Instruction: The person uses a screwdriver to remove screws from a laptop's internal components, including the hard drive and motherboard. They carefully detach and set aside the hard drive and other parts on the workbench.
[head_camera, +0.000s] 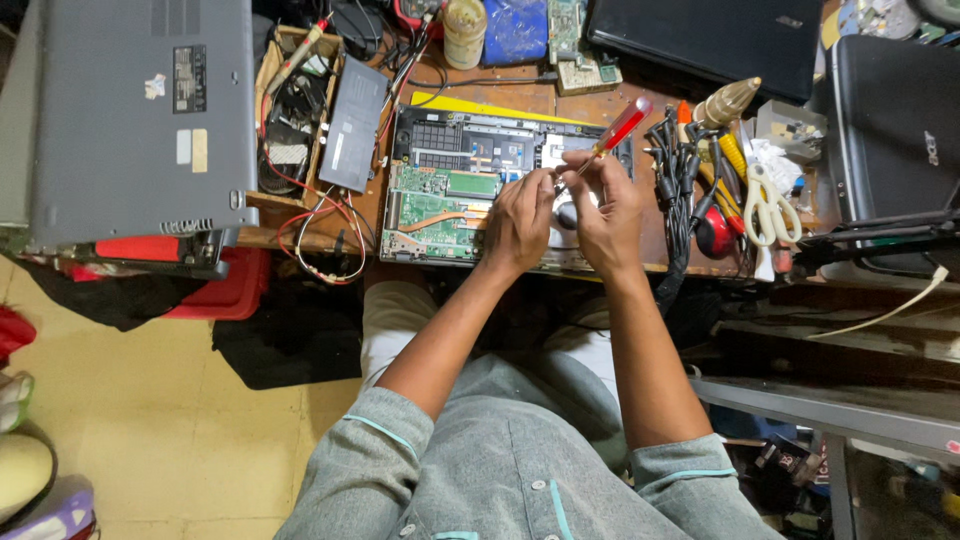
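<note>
Far left on my feed, a closed grey laptop (130, 110) lies flipped on its lid, with a red case (215, 285) tucked below its lower edge. Next along, a wooden box (290, 100) full of red wires and odd parts, and a flat dark battery pack (352, 125) leaning just beside it. Now the centre: the opened laptop chassis (470, 190) sits on the wooden bench (520, 98), green circuit board and copper heat pipe exposed (cover off, insides bare). My left hand (518, 222) hovers over the board's right part, fingers pinched narrow near the tool's tip; whether anything sits between them, I cannot tell. My right hand (608, 210) is just beside it, nearly touching, closed around the shaft of a red-handled screwdriver (618, 130), whose handle slants up and to the right. Further right, a bundle of black cables (675, 170) drapes down the bench, then white-handled scissors (768, 205) among loose tools, and at the far right a black laptop bag (895, 120).
</note>
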